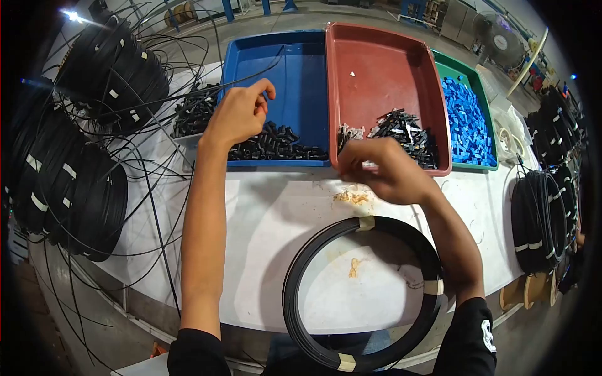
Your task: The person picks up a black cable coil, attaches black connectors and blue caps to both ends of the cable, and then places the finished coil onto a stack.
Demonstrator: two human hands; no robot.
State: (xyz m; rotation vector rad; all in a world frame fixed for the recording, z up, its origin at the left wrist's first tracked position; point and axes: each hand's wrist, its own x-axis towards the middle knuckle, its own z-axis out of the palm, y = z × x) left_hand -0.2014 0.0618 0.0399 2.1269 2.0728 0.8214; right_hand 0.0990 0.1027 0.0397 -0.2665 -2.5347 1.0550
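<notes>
My left hand (241,114) hovers over the blue tray (276,62), its fingers curled in and their inner side hidden. A thin black cable passes close above its knuckles. Below it, short black tubular parts (276,143) lie along the tray's front. My right hand (385,166) is at the near rim of the red tray (382,56), fingers bent together; what they hold is hidden. Beside it in that tray lies a pile of black-and-white small parts (407,135). A coil of black cable (293,282), bound with pale tape, lies at the table's front edge.
Large black cable coils (81,188) stand at left, with loose strands arching over the table. A green tray (492,141) of blue parts (465,119) is at right, near more coils (539,219). Yellowish scraps (351,197) lie on the white tabletop (251,250).
</notes>
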